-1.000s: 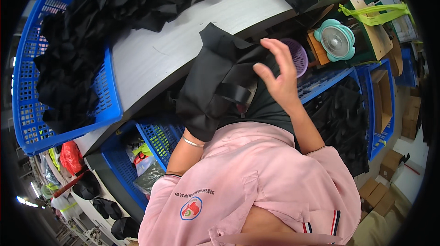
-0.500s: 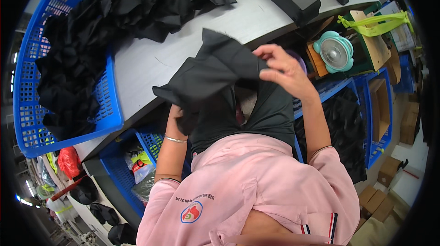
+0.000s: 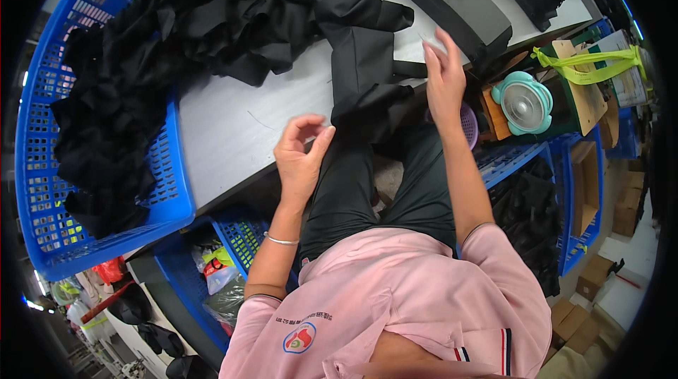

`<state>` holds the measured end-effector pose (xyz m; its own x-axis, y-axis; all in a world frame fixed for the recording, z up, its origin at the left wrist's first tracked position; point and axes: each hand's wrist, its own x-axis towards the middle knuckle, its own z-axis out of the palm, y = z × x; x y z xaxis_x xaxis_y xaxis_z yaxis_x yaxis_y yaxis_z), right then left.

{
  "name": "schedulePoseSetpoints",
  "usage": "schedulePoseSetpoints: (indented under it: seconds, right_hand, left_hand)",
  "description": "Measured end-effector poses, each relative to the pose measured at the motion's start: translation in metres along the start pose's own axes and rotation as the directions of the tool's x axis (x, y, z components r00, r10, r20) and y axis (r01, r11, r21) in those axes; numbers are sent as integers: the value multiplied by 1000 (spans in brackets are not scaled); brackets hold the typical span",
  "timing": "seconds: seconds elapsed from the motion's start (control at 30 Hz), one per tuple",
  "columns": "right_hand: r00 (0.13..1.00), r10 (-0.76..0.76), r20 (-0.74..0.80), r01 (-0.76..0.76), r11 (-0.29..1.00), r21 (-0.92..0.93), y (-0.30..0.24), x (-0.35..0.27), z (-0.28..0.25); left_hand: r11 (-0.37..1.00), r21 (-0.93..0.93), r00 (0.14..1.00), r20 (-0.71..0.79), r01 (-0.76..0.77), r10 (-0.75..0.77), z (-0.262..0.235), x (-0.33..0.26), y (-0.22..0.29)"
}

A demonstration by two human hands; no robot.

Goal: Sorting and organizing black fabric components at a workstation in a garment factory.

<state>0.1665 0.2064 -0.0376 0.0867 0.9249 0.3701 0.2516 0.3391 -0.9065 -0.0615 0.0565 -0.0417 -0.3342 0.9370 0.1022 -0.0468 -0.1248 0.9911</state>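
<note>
A black fabric piece [image 3: 361, 61] lies over the front edge of the table, its lower part hanging down toward my lap. It joins the dark heap of fabric pieces [image 3: 233, 19] on the table, and where it ends there is hard to tell. To its left is my left hand [image 3: 300, 157], fingers curled with a gap to the thumb and nothing visible in them; the fingertips are slightly blurred. On the other side, my right hand [image 3: 445, 86] is raised beside the cloth with fingers stretched and nothing seen in its grasp.
A blue plastic basket [image 3: 113, 238] holds more black fabric at the left. Grey-and-black stacked pieces [image 3: 459, 8] lie at the back right of the table [image 3: 226, 125]. Near my right arm are a small turquoise fan [image 3: 522, 104] and a purple basket [image 3: 469, 125].
The black fabric piece has gone from my hands onto the table edge, beside the heap. Both hands have let go; the left came up into view and the right moved farther forward.
</note>
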Motion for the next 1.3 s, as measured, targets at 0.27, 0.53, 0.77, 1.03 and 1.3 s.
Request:
schedulePoseSetpoints:
  seconds: [0.27, 0.53, 0.77, 1.03, 1.3]
  right_hand:
    - [888, 405, 218, -460, 793, 401, 3, -100, -2]
    - [829, 333, 449, -551, 626, 553, -20, -69, 8]
    - [852, 319, 416, -504, 716, 483, -19, -68, 20]
    - [995, -96, 8, 95, 980, -173, -23, -39, 3]
    - [890, -313, 332, 389, 901, -193, -21, -60, 17]
  left_hand:
    - [969, 246, 939, 337, -25, -62, 34, 51, 16]
    - [847, -119, 740, 558, 518, -374, 29, 73, 9]
    - [897, 20, 659, 671, 442, -340, 28, 76, 1]
    - [966, 223, 991, 47, -134, 127, -3, 77, 0]
    - [716, 421, 800, 503, -557, 327, 40, 81, 61]
